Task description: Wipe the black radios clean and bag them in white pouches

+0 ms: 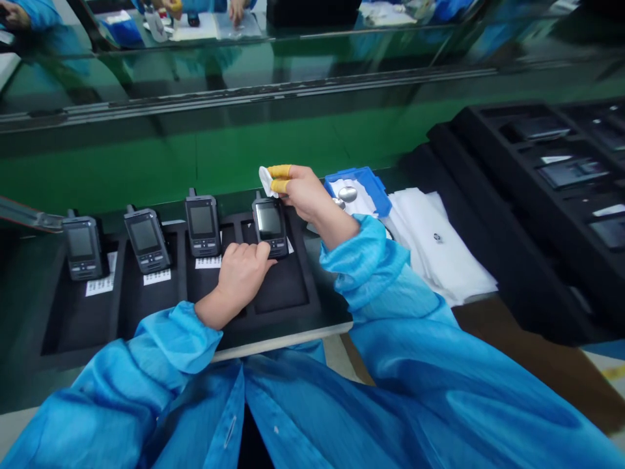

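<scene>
On my feed, my right hand [308,197] pinches a white pad [264,181] by the handheld radio [269,221] at the black tray [310,293]'s far right; my left hand [243,275] touches that radio, grip unclear.

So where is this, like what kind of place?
It looks like a factory workbench, probably for electronics. Four handheld devices that look alike sit along a black tray, the person wears a blue smock, and yellow covers wrap fingertips on their right hand.
</scene>
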The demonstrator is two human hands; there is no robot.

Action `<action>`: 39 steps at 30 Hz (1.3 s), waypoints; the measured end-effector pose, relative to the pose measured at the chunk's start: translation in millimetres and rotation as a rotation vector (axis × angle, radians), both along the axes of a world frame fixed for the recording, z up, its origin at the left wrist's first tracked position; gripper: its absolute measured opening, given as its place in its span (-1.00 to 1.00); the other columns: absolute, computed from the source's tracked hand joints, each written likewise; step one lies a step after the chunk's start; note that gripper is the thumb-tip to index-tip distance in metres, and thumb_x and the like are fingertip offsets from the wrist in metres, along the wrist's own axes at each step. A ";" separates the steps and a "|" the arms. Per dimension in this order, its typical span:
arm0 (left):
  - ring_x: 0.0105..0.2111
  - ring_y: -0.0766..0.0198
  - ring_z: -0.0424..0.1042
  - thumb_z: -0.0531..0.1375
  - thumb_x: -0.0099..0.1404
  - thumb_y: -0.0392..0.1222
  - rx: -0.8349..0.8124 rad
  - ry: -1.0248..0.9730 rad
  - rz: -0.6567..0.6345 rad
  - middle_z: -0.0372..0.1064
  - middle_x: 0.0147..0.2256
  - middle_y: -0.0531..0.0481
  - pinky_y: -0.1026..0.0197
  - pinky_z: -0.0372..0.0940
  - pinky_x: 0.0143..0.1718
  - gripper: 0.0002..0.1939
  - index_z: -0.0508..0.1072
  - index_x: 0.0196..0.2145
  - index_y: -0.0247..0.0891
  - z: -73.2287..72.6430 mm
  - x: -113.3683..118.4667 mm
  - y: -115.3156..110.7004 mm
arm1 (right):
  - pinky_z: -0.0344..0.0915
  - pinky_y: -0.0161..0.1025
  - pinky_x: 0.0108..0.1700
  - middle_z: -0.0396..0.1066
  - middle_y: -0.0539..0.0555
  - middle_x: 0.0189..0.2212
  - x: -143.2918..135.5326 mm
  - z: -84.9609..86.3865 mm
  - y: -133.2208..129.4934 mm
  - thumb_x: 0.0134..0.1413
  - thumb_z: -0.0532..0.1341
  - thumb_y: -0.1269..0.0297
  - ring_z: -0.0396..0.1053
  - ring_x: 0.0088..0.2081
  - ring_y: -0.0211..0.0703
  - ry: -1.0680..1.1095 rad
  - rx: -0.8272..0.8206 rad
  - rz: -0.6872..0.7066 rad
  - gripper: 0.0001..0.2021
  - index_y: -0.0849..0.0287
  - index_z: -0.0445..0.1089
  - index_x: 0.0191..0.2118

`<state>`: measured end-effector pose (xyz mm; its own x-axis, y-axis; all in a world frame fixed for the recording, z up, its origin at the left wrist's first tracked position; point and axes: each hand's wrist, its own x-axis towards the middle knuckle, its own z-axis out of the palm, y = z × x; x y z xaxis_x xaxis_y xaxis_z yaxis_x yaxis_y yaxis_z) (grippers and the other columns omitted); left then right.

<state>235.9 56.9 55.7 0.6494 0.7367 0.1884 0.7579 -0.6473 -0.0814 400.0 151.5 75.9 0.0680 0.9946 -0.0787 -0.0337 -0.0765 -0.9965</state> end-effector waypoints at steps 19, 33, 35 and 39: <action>0.15 -0.06 0.29 0.03 0.38 -0.22 -0.052 -0.192 -0.237 0.34 0.09 -0.39 -0.18 0.17 0.18 -0.63 0.37 0.05 -0.49 -13.2 -16.8 -20.7 | 0.00 0.17 0.14 0.36 0.07 -0.25 13.7 -6.8 -29.0 0.24 0.00 0.33 0.21 -0.08 -0.03 -1.281 0.598 0.140 -0.70 0.06 0.50 -0.24; 0.20 -0.04 0.22 -0.01 0.37 -0.28 -0.171 -0.207 -0.200 0.25 0.16 -0.38 -0.15 0.17 0.22 -0.60 0.34 0.09 -0.49 -22.9 -16.8 -22.4 | -0.10 0.08 0.07 0.44 -0.02 -0.27 15.8 -23.4 -63.9 0.28 -0.04 0.39 0.21 -0.13 -0.15 -1.413 0.609 0.339 -0.65 0.03 0.49 -0.30; 0.20 -0.05 0.23 -0.01 0.37 -0.27 -0.160 -0.212 -0.198 0.24 0.16 -0.39 -0.16 0.18 0.21 -0.60 0.35 0.09 -0.50 -23.9 -17.1 -22.8 | -0.12 0.11 0.09 0.44 -0.01 -0.23 17.3 -20.0 -51.1 0.29 -0.06 0.37 0.21 -0.11 -0.13 -1.391 0.565 0.221 -0.63 0.02 0.50 -0.28; 0.18 -0.09 0.26 0.01 0.37 -0.27 -0.143 -0.211 -0.198 0.26 0.14 -0.43 -0.17 0.19 0.19 -0.61 0.36 0.06 -0.55 -23.4 -17.2 -22.5 | -0.11 0.13 0.09 0.43 0.01 -0.20 19.9 -20.5 -37.4 0.27 -0.06 0.36 0.21 -0.09 -0.09 -1.351 0.523 0.115 -0.63 0.02 0.51 -0.27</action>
<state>218.6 34.3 32.3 0.7403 0.6286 0.2383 0.6066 -0.7774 0.1663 419.9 114.2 55.4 -0.2858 0.8938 0.3457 0.9158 0.3610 -0.1763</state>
